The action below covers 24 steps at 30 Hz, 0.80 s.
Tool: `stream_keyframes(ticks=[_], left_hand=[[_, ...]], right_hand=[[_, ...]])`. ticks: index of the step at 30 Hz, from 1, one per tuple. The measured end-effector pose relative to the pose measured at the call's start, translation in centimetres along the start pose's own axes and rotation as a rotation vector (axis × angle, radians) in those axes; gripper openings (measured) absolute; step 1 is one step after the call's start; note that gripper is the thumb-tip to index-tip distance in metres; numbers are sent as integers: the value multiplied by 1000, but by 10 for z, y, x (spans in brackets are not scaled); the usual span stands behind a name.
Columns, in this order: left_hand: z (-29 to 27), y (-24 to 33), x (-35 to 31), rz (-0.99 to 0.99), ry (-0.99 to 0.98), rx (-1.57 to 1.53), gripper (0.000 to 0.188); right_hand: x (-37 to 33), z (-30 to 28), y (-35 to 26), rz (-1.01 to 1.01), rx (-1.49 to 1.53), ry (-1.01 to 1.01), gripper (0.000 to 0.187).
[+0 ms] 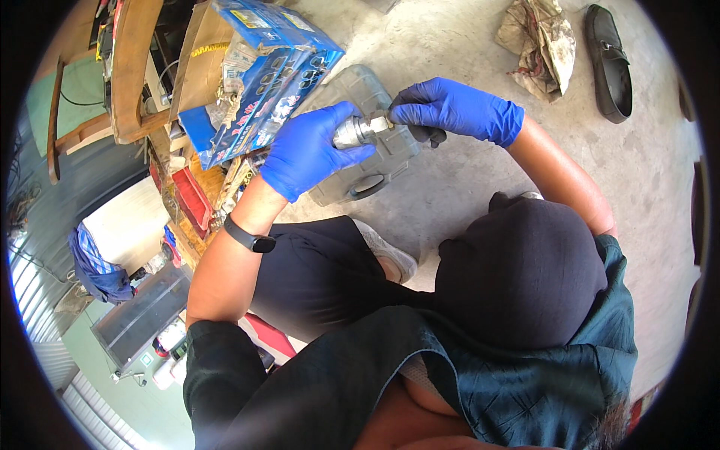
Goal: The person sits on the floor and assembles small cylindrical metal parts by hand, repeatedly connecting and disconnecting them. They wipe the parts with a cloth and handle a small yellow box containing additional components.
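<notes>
My left hand (309,150), in a blue glove, is closed around a silver metal cylindrical part (349,134). A narrower, pale end of this part points right, out of the grip. My right hand (446,110), in a blue glove with dark-stained fingers, is pinched right at that end. Whatever its fingertips hold is too small and covered to name. Both hands are raised over a grey-green plastic tool case (330,178) on the floor.
A blue printed cardboard box (262,97), its flaps raised, stands left of the case beside a wooden frame (135,75). A red tray (193,199) lies below the box. Farther right on the concrete floor are a crumpled stained cloth (551,45) and a black shoe (611,67).
</notes>
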<state>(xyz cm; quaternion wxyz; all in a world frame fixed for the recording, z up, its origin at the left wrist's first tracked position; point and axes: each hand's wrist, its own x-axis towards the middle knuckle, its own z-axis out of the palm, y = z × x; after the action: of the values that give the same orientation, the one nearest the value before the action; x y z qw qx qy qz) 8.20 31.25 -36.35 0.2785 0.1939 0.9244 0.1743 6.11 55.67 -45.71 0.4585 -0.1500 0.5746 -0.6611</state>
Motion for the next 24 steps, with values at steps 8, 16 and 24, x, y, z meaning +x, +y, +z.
stream_keyframes(ticks=[8, 16, 24], left_hand=[[-4, 4, 0, -39, -7, 41, 44], [-15, -6, -9, -185, 35, -79, 43], [-16, 1, -6, -155, 48, -254, 49]], right_hand=[[-7, 0, -3, -157, -209, 102, 31], [-13, -16, -6, -105, -159, 173, 29], [-14, -8, -11, -144, -144, 174, 29]])
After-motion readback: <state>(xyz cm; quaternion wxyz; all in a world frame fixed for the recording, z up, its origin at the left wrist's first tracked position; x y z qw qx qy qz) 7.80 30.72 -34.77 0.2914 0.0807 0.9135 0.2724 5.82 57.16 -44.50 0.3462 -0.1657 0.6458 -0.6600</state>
